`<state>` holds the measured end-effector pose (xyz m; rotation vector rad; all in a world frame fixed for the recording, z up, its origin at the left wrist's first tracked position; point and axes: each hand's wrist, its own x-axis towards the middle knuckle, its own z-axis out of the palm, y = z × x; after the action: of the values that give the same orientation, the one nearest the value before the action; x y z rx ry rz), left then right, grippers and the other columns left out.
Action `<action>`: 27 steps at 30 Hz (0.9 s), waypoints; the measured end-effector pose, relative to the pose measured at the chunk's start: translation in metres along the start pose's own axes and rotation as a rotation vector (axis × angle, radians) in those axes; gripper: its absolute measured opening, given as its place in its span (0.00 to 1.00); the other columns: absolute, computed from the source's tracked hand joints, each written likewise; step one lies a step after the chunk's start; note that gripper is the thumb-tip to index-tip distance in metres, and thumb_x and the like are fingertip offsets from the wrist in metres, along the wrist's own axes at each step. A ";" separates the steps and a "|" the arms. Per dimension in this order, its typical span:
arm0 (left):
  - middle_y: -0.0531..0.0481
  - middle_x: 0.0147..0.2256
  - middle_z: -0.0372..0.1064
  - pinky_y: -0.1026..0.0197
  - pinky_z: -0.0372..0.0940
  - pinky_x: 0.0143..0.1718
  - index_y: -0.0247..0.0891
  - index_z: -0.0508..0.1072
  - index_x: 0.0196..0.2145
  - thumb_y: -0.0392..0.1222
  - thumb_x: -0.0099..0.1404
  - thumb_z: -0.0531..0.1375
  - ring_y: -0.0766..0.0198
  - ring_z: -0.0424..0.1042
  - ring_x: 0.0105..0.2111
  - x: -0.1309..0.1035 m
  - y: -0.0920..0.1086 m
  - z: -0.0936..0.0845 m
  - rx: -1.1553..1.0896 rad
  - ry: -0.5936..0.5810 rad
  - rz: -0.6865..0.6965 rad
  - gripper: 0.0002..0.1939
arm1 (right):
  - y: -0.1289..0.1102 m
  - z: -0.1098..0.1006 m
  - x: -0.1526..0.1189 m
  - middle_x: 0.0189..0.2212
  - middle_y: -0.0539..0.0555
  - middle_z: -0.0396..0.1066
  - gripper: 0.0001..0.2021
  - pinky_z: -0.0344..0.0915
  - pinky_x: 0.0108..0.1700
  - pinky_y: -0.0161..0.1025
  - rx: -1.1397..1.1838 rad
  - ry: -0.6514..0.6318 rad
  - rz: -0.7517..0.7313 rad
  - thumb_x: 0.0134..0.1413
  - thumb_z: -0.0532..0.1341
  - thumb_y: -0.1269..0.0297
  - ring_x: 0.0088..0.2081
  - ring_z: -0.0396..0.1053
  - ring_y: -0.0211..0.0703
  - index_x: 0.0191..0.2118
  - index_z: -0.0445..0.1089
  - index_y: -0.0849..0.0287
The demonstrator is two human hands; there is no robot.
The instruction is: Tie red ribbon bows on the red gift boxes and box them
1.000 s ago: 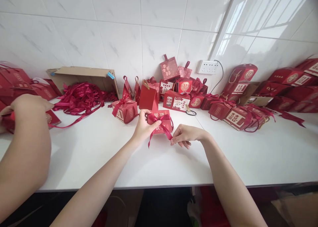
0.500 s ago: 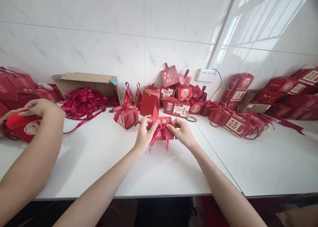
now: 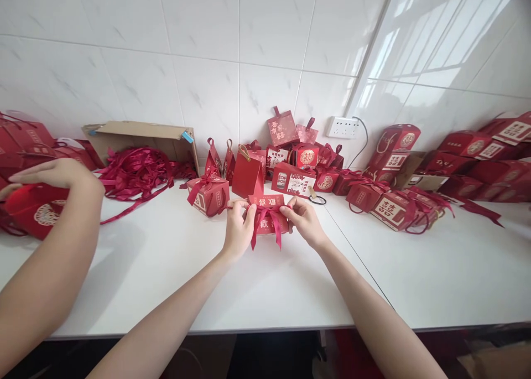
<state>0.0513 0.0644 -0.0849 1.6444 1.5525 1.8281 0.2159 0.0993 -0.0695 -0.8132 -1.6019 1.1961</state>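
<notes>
A small red gift box [image 3: 265, 223] with gold characters stands on the white table between my hands. Across its front is a dark red ribbon bow [image 3: 269, 212], its two tails hanging down. My left hand [image 3: 239, 224] pinches the left loop of the bow between thumb and fingers. On the other side, my right hand [image 3: 305, 219] grips the right loop the same way. Just behind the box rises a plain red box [image 3: 248, 174] with a gold cord. To the left sits a red box with a bow [image 3: 208, 195].
Another person's arm [image 3: 62, 246] reaches over a red box [image 3: 35, 210] at the left. Tangled ribbons [image 3: 136, 171] spill from a cardboard box [image 3: 141, 129]. Red boxes [image 3: 390, 207] line the wall; a power strip [image 3: 344, 127] hangs above.
The ribbon bow's loops are drawn slightly wider and more of the box front shows. At the left, the other person's hand has opened flatter above the red box.
</notes>
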 end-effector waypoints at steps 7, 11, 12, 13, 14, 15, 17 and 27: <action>0.46 0.38 0.59 0.57 0.61 0.46 0.40 0.60 0.29 0.39 0.64 0.52 0.61 0.63 0.42 0.000 0.000 -0.001 0.016 -0.024 0.012 0.06 | -0.004 -0.004 0.001 0.18 0.43 0.60 0.21 0.59 0.16 0.32 0.119 -0.006 0.051 0.41 0.66 0.50 0.17 0.61 0.32 0.24 0.54 0.57; 0.45 0.38 0.59 0.56 0.60 0.47 0.40 0.59 0.28 0.39 0.63 0.52 0.60 0.63 0.42 0.001 -0.002 0.001 0.024 -0.028 0.011 0.06 | -0.001 -0.006 0.003 0.19 0.43 0.59 0.20 0.60 0.17 0.32 0.130 -0.012 0.077 0.40 0.66 0.51 0.18 0.61 0.32 0.23 0.54 0.57; 0.45 0.39 0.60 0.55 0.60 0.47 0.40 0.59 0.28 0.39 0.63 0.51 0.60 0.63 0.42 0.001 -0.002 0.001 0.021 -0.032 0.003 0.06 | -0.001 -0.006 0.004 0.19 0.43 0.59 0.20 0.61 0.17 0.32 0.120 -0.013 0.091 0.40 0.65 0.51 0.18 0.61 0.32 0.23 0.54 0.57; 0.44 0.40 0.60 0.55 0.60 0.47 0.40 0.58 0.28 0.39 0.63 0.51 0.60 0.63 0.43 0.001 -0.002 0.002 0.011 -0.037 -0.007 0.06 | 0.000 -0.006 0.004 0.19 0.43 0.59 0.21 0.61 0.17 0.33 0.094 -0.012 0.109 0.40 0.65 0.50 0.18 0.61 0.33 0.24 0.53 0.57; 0.44 0.42 0.61 0.55 0.59 0.48 0.40 0.58 0.28 0.38 0.63 0.51 0.59 0.62 0.45 0.001 -0.003 0.003 -0.006 -0.046 -0.017 0.06 | -0.001 -0.006 0.004 0.19 0.44 0.59 0.21 0.61 0.17 0.33 0.051 0.000 0.122 0.41 0.64 0.49 0.18 0.61 0.33 0.24 0.53 0.56; 0.43 0.45 0.61 0.55 0.58 0.50 0.40 0.57 0.28 0.38 0.64 0.50 0.59 0.62 0.47 0.001 -0.002 0.003 -0.028 -0.060 -0.024 0.06 | -0.002 -0.005 0.003 0.20 0.44 0.59 0.20 0.61 0.17 0.34 -0.007 0.032 0.117 0.41 0.63 0.48 0.18 0.61 0.34 0.25 0.53 0.56; 0.43 0.50 0.60 0.55 0.56 0.53 0.40 0.57 0.28 0.38 0.64 0.50 0.60 0.60 0.52 0.001 -0.002 0.003 -0.075 -0.096 -0.032 0.07 | -0.007 -0.001 -0.002 0.22 0.46 0.60 0.18 0.61 0.20 0.34 -0.166 0.157 0.018 0.45 0.60 0.47 0.21 0.62 0.35 0.28 0.55 0.56; 0.45 0.49 0.62 0.57 0.59 0.49 0.40 0.57 0.27 0.41 0.63 0.51 0.60 0.62 0.51 0.002 -0.001 -0.002 -0.113 -0.131 -0.006 0.08 | -0.027 0.039 -0.032 0.14 0.49 0.66 0.18 0.60 0.21 0.33 -0.587 -0.164 0.167 0.55 0.53 0.53 0.15 0.63 0.34 0.20 0.63 0.58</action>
<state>0.0491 0.0650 -0.0842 1.6689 1.3730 1.7338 0.1904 0.0495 -0.0562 -1.2632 -2.0961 0.9240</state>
